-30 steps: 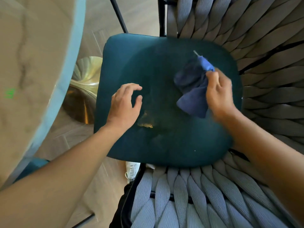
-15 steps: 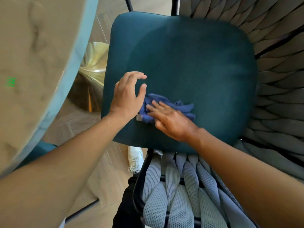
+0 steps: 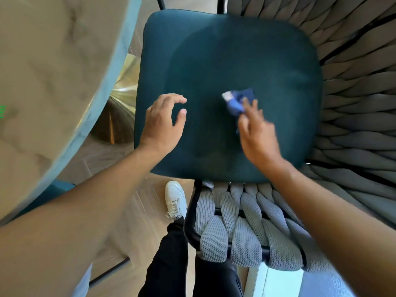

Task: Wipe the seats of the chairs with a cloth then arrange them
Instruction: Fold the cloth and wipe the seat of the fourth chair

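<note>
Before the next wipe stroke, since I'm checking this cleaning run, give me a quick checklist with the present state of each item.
1. Cloth in the right hand: ok, fingers hold it, though blurred.
2. Cloth touching the seat: cannot tell, motion blur.
3. Left hand out of the cloth's way: ok, it is apart from the cloth, fingers loosely curled, holding nothing.
4. Seat free of other objects: ok, only hands and cloth over it.
5. Seat fully wiped: cannot tell.
6. Room to arrange the chair: not ok, the table edge stands close on the left.
</note>
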`<state>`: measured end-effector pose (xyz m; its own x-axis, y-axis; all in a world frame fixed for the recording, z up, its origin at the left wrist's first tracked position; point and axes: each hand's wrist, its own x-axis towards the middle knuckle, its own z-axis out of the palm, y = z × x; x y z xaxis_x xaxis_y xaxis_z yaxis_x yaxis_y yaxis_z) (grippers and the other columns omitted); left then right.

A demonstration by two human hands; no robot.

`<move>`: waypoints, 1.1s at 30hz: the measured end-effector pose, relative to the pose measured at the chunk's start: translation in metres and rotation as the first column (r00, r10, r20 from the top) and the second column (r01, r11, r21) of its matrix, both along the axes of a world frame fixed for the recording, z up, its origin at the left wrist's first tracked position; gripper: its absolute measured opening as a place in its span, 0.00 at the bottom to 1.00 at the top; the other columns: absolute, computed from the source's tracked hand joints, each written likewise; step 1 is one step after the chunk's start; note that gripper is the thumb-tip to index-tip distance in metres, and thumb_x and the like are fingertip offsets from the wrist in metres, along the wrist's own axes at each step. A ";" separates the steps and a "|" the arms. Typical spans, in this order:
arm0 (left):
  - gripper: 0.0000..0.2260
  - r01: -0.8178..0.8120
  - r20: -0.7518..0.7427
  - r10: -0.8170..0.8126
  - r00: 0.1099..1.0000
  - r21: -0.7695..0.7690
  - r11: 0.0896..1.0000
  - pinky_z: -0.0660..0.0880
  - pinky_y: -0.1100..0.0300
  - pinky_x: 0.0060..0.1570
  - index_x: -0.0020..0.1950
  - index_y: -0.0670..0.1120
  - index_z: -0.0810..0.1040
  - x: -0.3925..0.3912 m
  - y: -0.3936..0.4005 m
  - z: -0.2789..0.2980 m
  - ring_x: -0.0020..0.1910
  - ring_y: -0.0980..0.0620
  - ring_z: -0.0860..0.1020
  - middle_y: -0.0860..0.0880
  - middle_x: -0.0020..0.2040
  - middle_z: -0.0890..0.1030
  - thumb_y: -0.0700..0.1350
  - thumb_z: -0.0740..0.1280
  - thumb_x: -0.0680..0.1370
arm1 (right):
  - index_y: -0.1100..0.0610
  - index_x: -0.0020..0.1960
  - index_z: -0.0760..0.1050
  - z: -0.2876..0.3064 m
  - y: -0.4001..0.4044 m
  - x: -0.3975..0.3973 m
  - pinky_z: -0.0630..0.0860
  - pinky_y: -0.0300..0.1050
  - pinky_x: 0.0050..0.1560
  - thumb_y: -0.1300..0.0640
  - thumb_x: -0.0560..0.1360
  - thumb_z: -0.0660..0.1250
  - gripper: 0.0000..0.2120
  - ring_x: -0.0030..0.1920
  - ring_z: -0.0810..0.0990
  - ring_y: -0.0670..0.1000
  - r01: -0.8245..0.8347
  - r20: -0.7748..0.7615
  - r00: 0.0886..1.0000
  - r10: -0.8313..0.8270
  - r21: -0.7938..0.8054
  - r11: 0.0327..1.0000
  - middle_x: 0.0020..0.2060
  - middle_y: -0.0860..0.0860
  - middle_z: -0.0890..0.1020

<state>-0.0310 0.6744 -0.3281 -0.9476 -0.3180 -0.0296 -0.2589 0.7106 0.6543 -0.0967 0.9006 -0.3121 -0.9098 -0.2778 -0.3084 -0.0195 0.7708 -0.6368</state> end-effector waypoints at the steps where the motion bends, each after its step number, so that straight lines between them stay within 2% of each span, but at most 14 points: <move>1: 0.10 0.003 0.000 -0.003 1.000 -0.002 1.000 0.69 0.49 0.66 0.60 0.46 0.78 0.003 -0.001 0.000 0.63 0.51 0.76 0.50 0.61 0.79 0.43 0.65 0.80 | 0.60 0.76 0.68 -0.012 -0.008 0.013 0.61 0.56 0.75 0.60 0.83 0.56 0.21 0.76 0.65 0.65 -0.147 0.017 0.989 0.146 0.083 0.986 0.76 0.62 0.68; 3: 0.10 0.013 -0.006 -0.013 1.000 0.002 1.000 0.70 0.49 0.65 0.60 0.45 0.79 0.007 -0.003 0.001 0.63 0.50 0.76 0.50 0.61 0.79 0.43 0.65 0.79 | 0.65 0.73 0.69 -0.031 -0.022 0.039 0.55 0.62 0.77 0.61 0.81 0.54 0.22 0.77 0.62 0.68 -0.423 0.017 0.905 0.425 0.143 0.895 0.75 0.64 0.67; 5: 0.10 0.024 -0.011 -0.024 1.000 0.002 1.000 0.71 0.46 0.64 0.60 0.45 0.78 0.009 -0.005 0.002 0.62 0.49 0.76 0.49 0.60 0.80 0.43 0.65 0.79 | 0.62 0.75 0.67 -0.026 -0.033 0.054 0.54 0.59 0.78 0.60 0.83 0.55 0.21 0.79 0.57 0.63 -0.558 0.130 0.828 0.546 0.078 0.826 0.78 0.60 0.64; 7: 0.11 0.027 -0.009 -0.027 1.000 -0.003 1.000 0.71 0.47 0.64 0.60 0.45 0.78 0.012 -0.006 0.004 0.62 0.49 0.76 0.48 0.60 0.80 0.43 0.65 0.79 | 0.55 0.77 0.66 -0.015 -0.033 0.060 0.62 0.55 0.74 0.56 0.85 0.56 0.21 0.78 0.62 0.57 -0.603 0.267 0.768 0.582 -0.004 0.798 0.77 0.57 0.67; 9: 0.11 0.024 -0.012 -0.024 1.000 0.000 1.000 0.70 0.52 0.65 0.60 0.45 0.79 0.014 -0.004 0.007 0.63 0.49 0.76 0.48 0.61 0.79 0.43 0.65 0.79 | 0.52 0.64 0.77 -0.002 -0.029 0.065 0.73 0.50 0.58 0.55 0.84 0.56 0.14 0.58 0.79 0.53 -0.486 0.316 0.812 0.490 -0.095 0.869 0.57 0.56 0.83; 11: 0.11 0.025 -0.026 -0.025 0.999 0.011 1.000 0.71 0.50 0.65 0.61 0.45 0.79 0.016 -0.003 0.010 0.63 0.49 0.76 0.49 0.61 0.79 0.43 0.65 0.80 | 0.53 0.43 0.74 0.014 -0.024 0.064 0.70 0.47 0.46 0.57 0.83 0.57 0.12 0.40 0.74 0.49 -0.239 0.329 0.902 0.279 -0.158 0.958 0.35 0.48 0.78; 13: 0.11 0.041 -0.030 -0.040 0.999 0.022 0.999 0.72 0.46 0.64 0.60 0.45 0.79 0.016 -0.001 0.012 0.62 0.49 0.76 0.49 0.60 0.79 0.43 0.64 0.80 | 0.56 0.38 0.69 0.024 -0.015 0.054 0.69 0.48 0.43 0.58 0.82 0.57 0.13 0.38 0.71 0.47 0.008 0.349 0.934 0.071 -0.220 0.975 0.32 0.45 0.73; 16: 0.10 0.080 -0.025 -0.080 0.997 0.030 0.996 0.71 0.45 0.64 0.61 0.46 0.78 0.016 0.003 0.014 0.62 0.50 0.76 0.50 0.60 0.79 0.44 0.64 0.80 | 0.61 0.40 0.72 0.041 0.011 0.029 0.72 0.51 0.44 0.55 0.78 0.57 0.13 0.39 0.72 0.47 0.291 0.285 0.933 -0.219 -0.242 0.926 0.34 0.54 0.75; 20: 0.10 0.124 -0.021 -0.123 0.992 0.035 0.992 0.70 0.47 0.65 0.60 0.47 0.78 0.010 0.009 0.011 0.62 0.51 0.76 0.52 0.60 0.80 0.43 0.65 0.80 | 0.58 0.43 0.74 0.056 0.055 0.008 0.69 0.51 0.45 0.56 0.80 0.56 0.11 0.45 0.77 0.57 0.381 -0.032 0.925 -0.380 0.042 0.924 0.38 0.55 0.78; 22: 0.10 0.152 -0.020 -0.152 0.988 0.043 0.987 0.69 0.47 0.65 0.60 0.47 0.78 0.005 0.016 0.009 0.62 0.52 0.76 0.52 0.60 0.80 0.43 0.65 0.80 | 0.56 0.62 0.76 0.043 0.067 0.002 0.68 0.48 0.56 0.53 0.82 0.57 0.14 0.63 0.75 0.61 0.314 0.033 0.945 -0.326 0.198 0.929 0.59 0.60 0.80; 24: 0.10 0.189 -0.019 -0.189 0.982 0.047 0.981 0.69 0.48 0.66 0.60 0.48 0.78 0.001 0.025 0.007 0.62 0.52 0.76 0.53 0.60 0.79 0.43 0.65 0.80 | 0.55 0.81 0.55 0.014 0.073 0.002 0.57 0.55 0.74 0.47 0.83 0.58 0.30 0.79 0.55 0.63 0.121 0.241 0.946 -0.216 0.357 0.926 0.80 0.61 0.57; 26: 0.10 0.228 -0.011 -0.228 0.974 0.058 0.972 0.66 0.53 0.67 0.61 0.48 0.78 -0.003 0.033 0.005 0.62 0.53 0.76 0.54 0.60 0.79 0.44 0.65 0.80 | 0.57 0.82 0.42 -0.016 0.072 0.009 0.48 0.63 0.77 0.46 0.83 0.58 0.36 0.80 0.41 0.67 -0.015 0.289 0.947 -0.142 0.481 0.876 0.81 0.62 0.41; 29: 0.10 0.257 0.012 -0.258 0.966 0.067 0.964 0.60 0.61 0.66 0.61 0.49 0.78 -0.009 0.042 0.006 0.64 0.55 0.74 0.55 0.61 0.78 0.44 0.65 0.81 | 0.65 0.81 0.39 -0.036 0.051 0.022 0.51 0.65 0.76 0.56 0.83 0.56 0.35 0.78 0.43 0.73 -0.002 0.193 0.971 -0.138 0.590 0.808 0.79 0.69 0.41; 33: 0.10 0.279 0.036 -0.283 0.959 0.077 0.957 0.59 0.61 0.66 0.62 0.49 0.78 -0.013 0.049 0.005 0.64 0.54 0.74 0.55 0.62 0.78 0.44 0.65 0.81 | 0.66 0.80 0.38 -0.027 0.004 0.040 0.57 0.62 0.75 0.62 0.83 0.54 0.33 0.78 0.45 0.72 0.049 0.274 0.930 -0.245 0.569 0.821 0.79 0.67 0.42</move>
<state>-0.0440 0.7233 -0.3226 -0.9955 -0.0346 -0.0877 -0.0862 0.7116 0.6973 -0.0570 0.9047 -0.3390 -0.7474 0.1545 -0.6462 0.2517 0.9659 -0.0602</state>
